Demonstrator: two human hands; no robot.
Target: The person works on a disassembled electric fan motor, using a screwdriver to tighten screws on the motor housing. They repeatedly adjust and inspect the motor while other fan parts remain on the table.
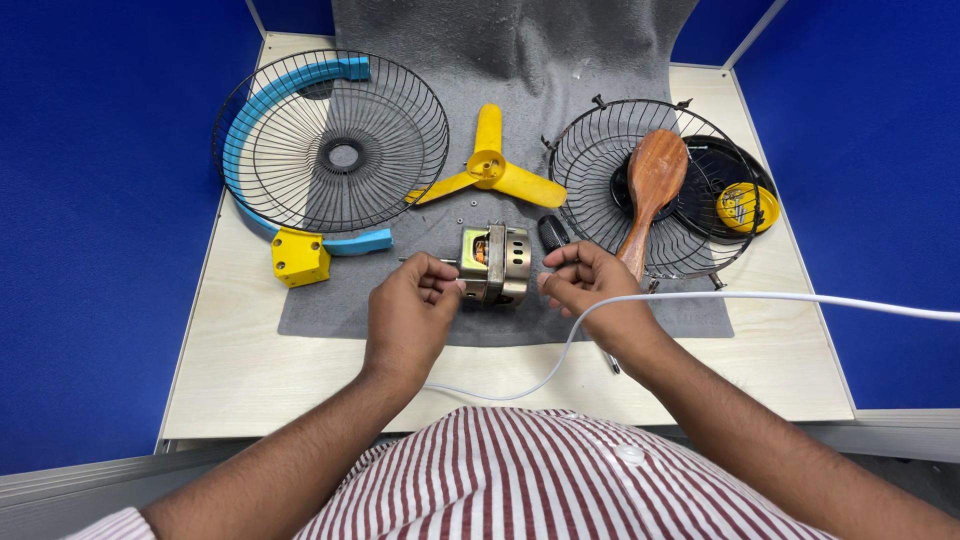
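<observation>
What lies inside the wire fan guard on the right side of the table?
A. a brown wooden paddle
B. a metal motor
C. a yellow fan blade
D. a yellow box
A: the brown wooden paddle rests across the right wire guard, while the motor sits between the hands.

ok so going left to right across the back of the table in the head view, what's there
wire fan guard with blue rim → yellow fan blade → second wire guard with a wooden spoon lying on it → small yellow cap
</observation>
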